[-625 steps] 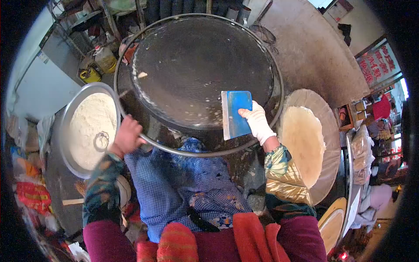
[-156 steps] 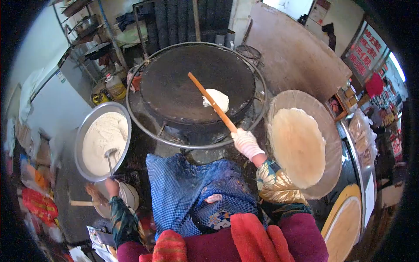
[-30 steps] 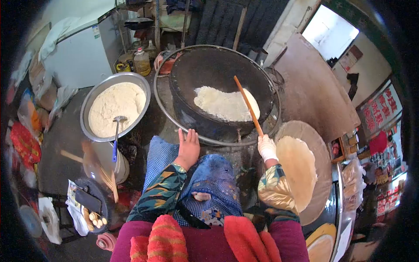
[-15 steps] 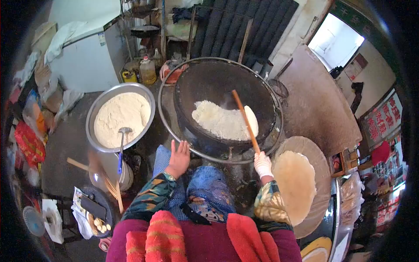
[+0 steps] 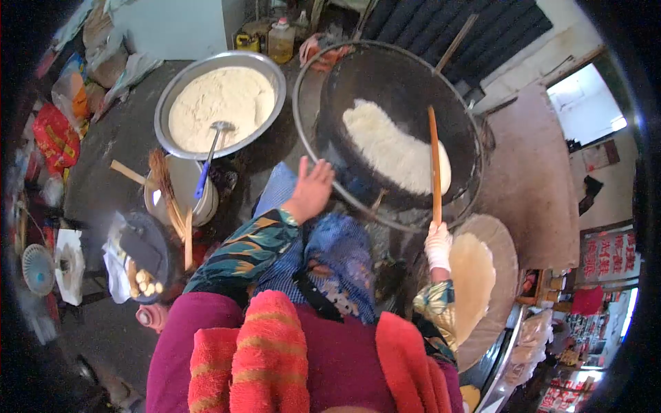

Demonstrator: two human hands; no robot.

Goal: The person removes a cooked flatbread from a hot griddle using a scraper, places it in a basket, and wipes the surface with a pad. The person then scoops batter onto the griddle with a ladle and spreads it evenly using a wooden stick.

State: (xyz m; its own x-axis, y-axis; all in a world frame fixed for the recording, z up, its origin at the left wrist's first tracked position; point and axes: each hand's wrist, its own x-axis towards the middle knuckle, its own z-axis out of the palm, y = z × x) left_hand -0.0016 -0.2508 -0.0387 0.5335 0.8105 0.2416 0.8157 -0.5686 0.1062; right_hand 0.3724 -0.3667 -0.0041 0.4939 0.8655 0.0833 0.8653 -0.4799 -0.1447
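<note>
The right hand (image 5: 438, 246) has its fingers clenched round a wooden stick (image 5: 435, 162), laid across the right end of the batter (image 5: 392, 146); the left hand (image 5: 310, 194) is spread and holding nothing, at the metal ring (image 5: 385, 222). The batter makes a curved band along the near side of the black griddle (image 5: 385, 76), whose far part looks uncoated. A thin round flatbread (image 5: 474, 275) lies at right, a steel basin (image 5: 160, 117) at left, a white cabinet (image 5: 172, 27) beyond

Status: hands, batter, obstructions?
Left hand open at metal ring; right hand gripping wooden stick; batter partly spread on griddle; ladle in bowl, off to side.
</note>
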